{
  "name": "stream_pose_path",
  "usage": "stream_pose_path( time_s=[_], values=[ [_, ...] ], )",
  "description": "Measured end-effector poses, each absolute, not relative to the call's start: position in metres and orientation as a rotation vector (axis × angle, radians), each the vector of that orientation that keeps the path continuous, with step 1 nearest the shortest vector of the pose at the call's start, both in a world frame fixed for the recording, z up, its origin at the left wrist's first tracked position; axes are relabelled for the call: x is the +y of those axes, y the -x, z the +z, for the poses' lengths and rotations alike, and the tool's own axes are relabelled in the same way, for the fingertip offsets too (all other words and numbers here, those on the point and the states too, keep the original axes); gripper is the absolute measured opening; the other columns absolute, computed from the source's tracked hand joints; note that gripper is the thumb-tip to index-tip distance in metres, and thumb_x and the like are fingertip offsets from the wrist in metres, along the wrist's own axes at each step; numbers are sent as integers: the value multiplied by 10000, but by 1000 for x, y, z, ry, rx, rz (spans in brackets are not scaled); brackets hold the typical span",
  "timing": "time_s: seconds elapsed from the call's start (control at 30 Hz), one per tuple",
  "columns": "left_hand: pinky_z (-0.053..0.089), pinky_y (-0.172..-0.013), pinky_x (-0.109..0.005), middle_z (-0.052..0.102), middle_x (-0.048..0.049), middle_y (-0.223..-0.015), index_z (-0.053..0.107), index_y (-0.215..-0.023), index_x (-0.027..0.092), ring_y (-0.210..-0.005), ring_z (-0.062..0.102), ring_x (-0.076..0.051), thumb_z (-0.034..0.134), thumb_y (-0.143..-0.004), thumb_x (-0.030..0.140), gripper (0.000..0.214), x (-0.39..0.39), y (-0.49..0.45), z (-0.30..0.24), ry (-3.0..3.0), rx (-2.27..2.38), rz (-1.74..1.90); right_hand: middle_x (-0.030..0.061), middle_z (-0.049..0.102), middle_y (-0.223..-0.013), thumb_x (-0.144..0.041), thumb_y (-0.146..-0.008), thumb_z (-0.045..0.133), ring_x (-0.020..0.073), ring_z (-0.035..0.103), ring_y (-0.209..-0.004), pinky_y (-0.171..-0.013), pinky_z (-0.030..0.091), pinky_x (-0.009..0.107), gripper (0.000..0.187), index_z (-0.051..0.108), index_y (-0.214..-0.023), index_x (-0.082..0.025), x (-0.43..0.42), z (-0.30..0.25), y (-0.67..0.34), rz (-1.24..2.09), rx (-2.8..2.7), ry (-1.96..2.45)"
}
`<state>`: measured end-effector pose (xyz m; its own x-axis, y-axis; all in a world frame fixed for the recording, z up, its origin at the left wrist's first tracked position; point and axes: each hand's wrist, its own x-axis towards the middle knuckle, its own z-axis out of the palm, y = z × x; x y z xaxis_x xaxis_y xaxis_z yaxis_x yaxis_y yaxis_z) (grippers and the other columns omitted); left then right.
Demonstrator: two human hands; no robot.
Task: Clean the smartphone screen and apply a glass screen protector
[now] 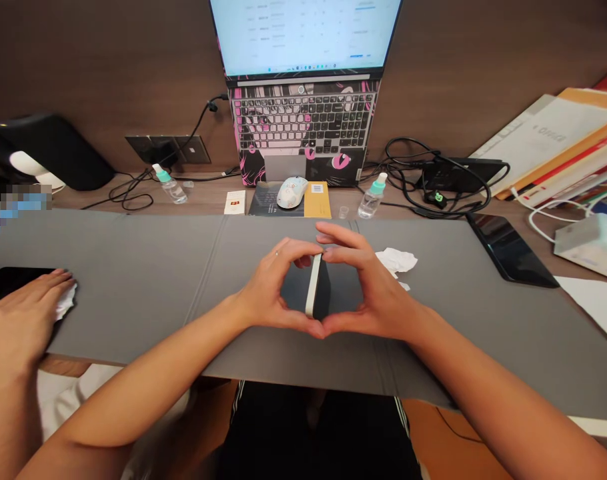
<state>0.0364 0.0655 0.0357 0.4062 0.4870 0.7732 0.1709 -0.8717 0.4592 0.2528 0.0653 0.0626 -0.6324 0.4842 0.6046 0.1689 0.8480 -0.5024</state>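
Above the grey desk mat [263, 230], a phone [314, 285] stands on edge between my hands, its pale rim towards me and a dark face to the right. My left hand [267, 285] pinches it with fingers at the far end and thumb at the near end. In the same way, my right hand [383, 290] grips from the other side, its index finger at the far end and the thumb close to my left thumb. One right finger is raised off it. A crumpled white tissue [397, 260] lies just beyond my right hand, partly covered by it.
At the left, another person's hand [26, 320] presses a tissue on a dark phone [16, 281]. A laptop [303, 123] leans at the back, with a mouse [292, 192] and two spray bottles [171, 185] before it. Cables, books [558, 140] and a black tablet-like device [511, 250] are right.
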Motion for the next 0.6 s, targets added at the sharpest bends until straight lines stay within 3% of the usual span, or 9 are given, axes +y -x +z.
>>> stream_pose_path(
  time_s=[0.2, 0.6],
  values=[
    [485, -744, -354, 638, -104, -1225, 403, -1503, 270, -886, 580, -216, 682, -765, 744, 920, 64, -38, 38, -2439, 569, 1413, 106, 359, -1586, -565, -725, 824, 336, 371, -1466, -1166, 374, 597, 800, 387, -1363, -360, 66, 63, -255, 504, -2232, 452],
    [488, -735, -348, 646, -86, -1128, 477, -1392, 252, -879, 573, -213, 726, -725, 737, 862, 64, -39, 37, -2372, 553, 1427, 91, 329, -1606, -562, -680, 856, 352, 373, -1461, -1117, 438, 579, 870, 386, -1389, -378, 66, 60, -257, 541, -2242, 444]
  ],
)
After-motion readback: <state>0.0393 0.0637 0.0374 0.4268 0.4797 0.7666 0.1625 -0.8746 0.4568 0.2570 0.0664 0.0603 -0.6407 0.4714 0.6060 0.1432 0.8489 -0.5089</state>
